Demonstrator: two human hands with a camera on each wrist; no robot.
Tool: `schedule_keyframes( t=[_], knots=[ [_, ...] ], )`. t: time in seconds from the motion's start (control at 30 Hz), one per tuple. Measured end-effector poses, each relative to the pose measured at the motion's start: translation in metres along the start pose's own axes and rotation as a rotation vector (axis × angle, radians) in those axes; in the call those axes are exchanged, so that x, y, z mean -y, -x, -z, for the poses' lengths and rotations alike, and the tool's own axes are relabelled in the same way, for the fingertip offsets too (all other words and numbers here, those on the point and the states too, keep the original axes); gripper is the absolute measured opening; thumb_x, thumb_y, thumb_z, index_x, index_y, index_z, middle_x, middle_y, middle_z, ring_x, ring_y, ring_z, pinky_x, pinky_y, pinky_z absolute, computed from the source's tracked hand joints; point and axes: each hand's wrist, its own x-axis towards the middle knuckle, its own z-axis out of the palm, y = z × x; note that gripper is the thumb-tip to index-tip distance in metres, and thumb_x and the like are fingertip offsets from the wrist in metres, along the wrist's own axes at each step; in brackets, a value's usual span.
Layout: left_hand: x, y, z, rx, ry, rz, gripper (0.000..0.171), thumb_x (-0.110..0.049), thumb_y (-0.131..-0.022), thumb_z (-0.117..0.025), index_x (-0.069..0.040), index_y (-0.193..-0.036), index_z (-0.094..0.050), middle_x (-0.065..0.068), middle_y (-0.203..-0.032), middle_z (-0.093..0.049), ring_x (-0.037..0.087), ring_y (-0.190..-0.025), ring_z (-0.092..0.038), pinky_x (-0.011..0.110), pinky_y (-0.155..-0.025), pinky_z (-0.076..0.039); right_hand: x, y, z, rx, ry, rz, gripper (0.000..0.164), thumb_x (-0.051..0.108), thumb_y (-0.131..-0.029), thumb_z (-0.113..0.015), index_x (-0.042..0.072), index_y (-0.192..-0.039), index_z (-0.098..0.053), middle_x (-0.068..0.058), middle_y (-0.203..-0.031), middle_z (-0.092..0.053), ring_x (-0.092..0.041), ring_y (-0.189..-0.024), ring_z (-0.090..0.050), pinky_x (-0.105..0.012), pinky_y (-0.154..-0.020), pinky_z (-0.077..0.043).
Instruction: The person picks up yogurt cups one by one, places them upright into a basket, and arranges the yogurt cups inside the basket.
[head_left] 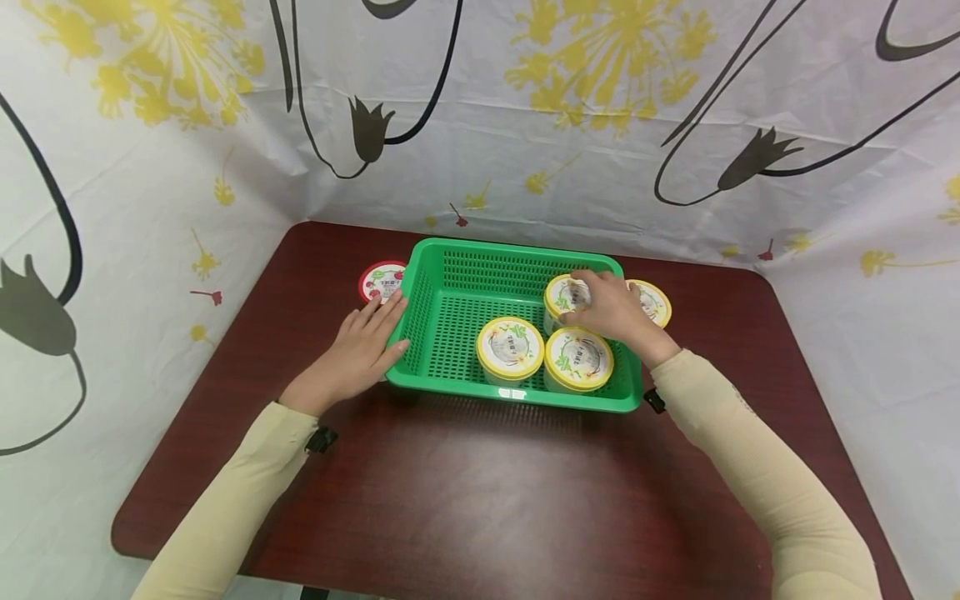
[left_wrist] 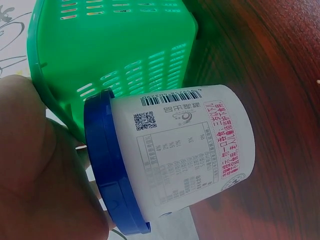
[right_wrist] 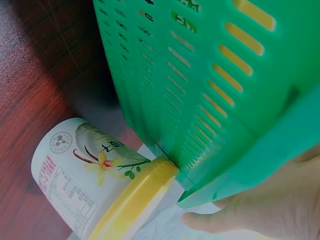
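A green plastic basket [head_left: 455, 312] holds 3 tubs with yellow-rimmed lids: a front left tub [head_left: 510, 348], a front right tub [head_left: 579, 360] and a back tub [head_left: 564, 297]. My right hand [head_left: 617, 310] grips the back tub by its lid, thumb and fingers spread across it. On the basket's left rim rests my left hand [head_left: 358, 354], its fingers fairly straight. Just beyond those fingertips shows a red-rimmed lid [head_left: 381, 280], partly hidden. In the left wrist view a blue-lidded white tub [left_wrist: 185, 145] stands beside the basket.
Outside the basket's right side stands another yellow-lidded tub [head_left: 654, 303], partly behind my right hand; the right wrist view shows a yellow-lidded tub [right_wrist: 90, 175] against the basket wall. Everything sits on a dark red wooden table [head_left: 510, 500], with patterned white cloth [head_left: 480, 150] behind and beside it.
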Motion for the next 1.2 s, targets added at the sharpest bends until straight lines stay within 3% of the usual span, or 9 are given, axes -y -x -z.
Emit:
schedule_keyframes(
  t=[0.4, 0.77, 0.97, 1.2],
  knots=[
    [0.0, 0.0, -0.001, 0.018, 0.007, 0.011, 0.068, -0.045, -0.107, -0.034, -0.018, -0.161, -0.004, 0.0, -0.17, 0.001, 0.036, -0.157, -0.001, 0.061, -0.123, -0.006, 0.004, 0.003, -0.002, -0.024, 0.019, 0.005, 0.081, 0.043, -0.086, -0.074, 0.01, -0.15, -0.039, -0.027, -0.145, -0.045, -0.05, -0.135, -0.037, -0.077, -0.11, -0.012],
    [-0.001, 0.001, 0.0, 0.012, 0.007, 0.006, 0.067, -0.044, -0.107, -0.033, -0.017, -0.161, -0.005, 0.0, -0.17, 0.0, 0.035, -0.157, -0.002, 0.061, -0.123, -0.006, 0.004, 0.005, 0.001, -0.022, -0.003, -0.008, 0.083, 0.042, -0.086, -0.073, 0.011, -0.153, -0.034, -0.028, -0.152, -0.035, -0.052, -0.141, -0.028, -0.076, -0.111, -0.009],
    [-0.001, 0.001, 0.001, 0.013, 0.007, 0.006, 0.068, -0.043, -0.107, -0.035, -0.017, -0.161, -0.005, 0.001, -0.17, 0.0, 0.036, -0.156, -0.003, 0.061, -0.122, -0.006, 0.002, 0.008, 0.018, -0.055, 0.006, 0.0, 0.082, 0.043, -0.089, -0.07, 0.01, -0.154, -0.032, -0.028, -0.154, -0.032, -0.052, -0.139, -0.028, -0.072, -0.111, -0.016],
    [-0.001, 0.001, 0.001, 0.015, 0.001, 0.006, 0.068, -0.044, -0.107, -0.034, -0.018, -0.161, -0.004, 0.0, -0.17, 0.0, 0.036, -0.156, -0.003, 0.062, -0.122, -0.006, -0.003, 0.018, 0.05, -0.18, -0.022, -0.001, 0.081, 0.041, -0.091, -0.069, 0.011, -0.155, -0.03, -0.028, -0.157, -0.028, -0.053, -0.142, -0.025, -0.075, -0.109, -0.014]
  ],
)
